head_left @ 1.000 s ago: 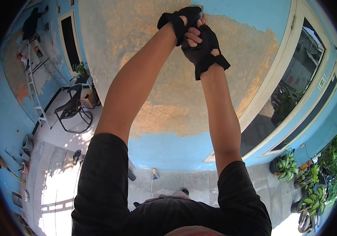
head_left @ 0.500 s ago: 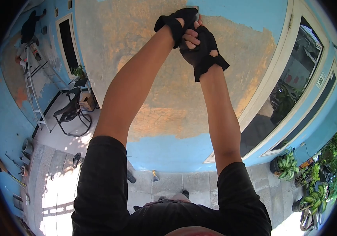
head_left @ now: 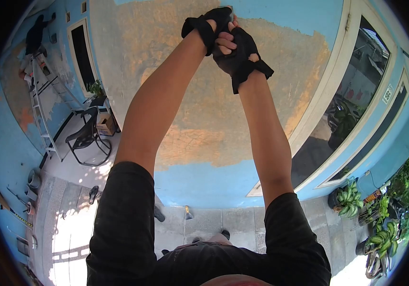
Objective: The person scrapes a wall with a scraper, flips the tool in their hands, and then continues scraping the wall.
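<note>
Plaster [head_left: 242,95] — mottled, cracked, ragged-edged

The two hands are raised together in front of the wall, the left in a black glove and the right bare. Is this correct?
Not entirely: in the head view the right hand wears a black glove, like the left hand. Both are raised together in front of the wall.

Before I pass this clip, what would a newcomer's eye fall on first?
Probably the gloved left hand and right hand, together at top centre against the wall's big bare patch, with blue paint around it. Next, perhaps, the person up on the ladder at far left, with a black chair near its foot.
</note>
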`<state>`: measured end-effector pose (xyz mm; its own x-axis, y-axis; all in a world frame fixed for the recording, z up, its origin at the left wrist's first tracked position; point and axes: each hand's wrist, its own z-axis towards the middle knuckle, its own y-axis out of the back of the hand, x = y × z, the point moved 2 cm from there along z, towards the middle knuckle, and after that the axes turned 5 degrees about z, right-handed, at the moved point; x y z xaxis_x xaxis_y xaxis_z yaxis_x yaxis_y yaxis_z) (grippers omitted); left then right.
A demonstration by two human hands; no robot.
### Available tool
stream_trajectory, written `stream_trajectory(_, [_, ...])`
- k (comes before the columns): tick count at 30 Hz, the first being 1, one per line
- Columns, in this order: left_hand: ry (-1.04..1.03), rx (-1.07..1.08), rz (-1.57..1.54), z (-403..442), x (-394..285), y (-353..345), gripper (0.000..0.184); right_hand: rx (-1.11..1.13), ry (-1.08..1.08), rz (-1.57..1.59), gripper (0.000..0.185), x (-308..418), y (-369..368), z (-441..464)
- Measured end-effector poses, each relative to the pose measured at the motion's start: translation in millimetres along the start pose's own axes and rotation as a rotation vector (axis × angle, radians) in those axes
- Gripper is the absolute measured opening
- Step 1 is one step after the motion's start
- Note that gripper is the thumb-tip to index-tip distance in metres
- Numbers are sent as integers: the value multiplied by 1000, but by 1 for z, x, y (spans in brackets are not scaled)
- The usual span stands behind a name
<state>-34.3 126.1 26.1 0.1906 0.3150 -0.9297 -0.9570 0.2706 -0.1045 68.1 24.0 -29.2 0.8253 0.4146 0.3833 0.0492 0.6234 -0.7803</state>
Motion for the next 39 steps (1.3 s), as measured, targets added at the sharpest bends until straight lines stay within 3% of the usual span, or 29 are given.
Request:
stream_trajectory(5, [23,-13,10,-6,10,-6,37,21,5,-4,15,-5,7,-3])
stream_trajectory(7, [-60,25,18,1,0,3,37,61,-19,-5,14,-2,4,3])
stream_trajectory(10, [95,129,-49,-5,19,5,37,-28,36,18,14,-6,14,-5])
stream_trajectory(13, [-46,4,42,-14,9,-9,36,62,-9,-9,14,-2,15,-7])
stream_trajectory(16, [-4,136,-81,-12,1,-6,35,-29,18,-1,15,-1,0,-8])
stream_trajectory(19, [-8,-26,26,-17,21,-14,35,5,0,15,16,2,20,-11])
stream_trajectory(21, [-38,-20,19,-24,16,-20,33,90,-46,-15,15,7,28,-13])
stream_trajectory(24, [-14,96,-159,-25,14,-20,32,19,-56,-8,16,9,11,-14])
stream_trajectory(28, [-2,-113,73,-26,34,-34,37,-14,-92,-4,15,17,35,-31])
stream_trajectory(30, [23,-195,52,-46,69,-48,40,-69,-124,-39,14,17,59,-57])
stream_trajectory(32, [192,-209,113,-93,110,-66,46,-93,-149,-44,12,6,98,-94])
stream_trajectory(34, [179,-173,-47,-114,207,-60,45,-274,-145,-242,9,-8,133,-151])
stream_trajectory(35, [202,-153,-82,-131,267,-54,45,-406,-168,-319,14,-12,162,-183])
stream_trajectory(36, [355,-106,-176,-173,288,-66,48,-464,-179,-438,20,-13,185,-214])
stream_trajectory(37, [529,-182,-86,-213,306,-79,59,-687,-81,-519,28,-22,204,-246])
stream_trajectory(39, [651,-200,-213,-266,402,-80,77,-797,-35,-697,43,-45,225,-304])
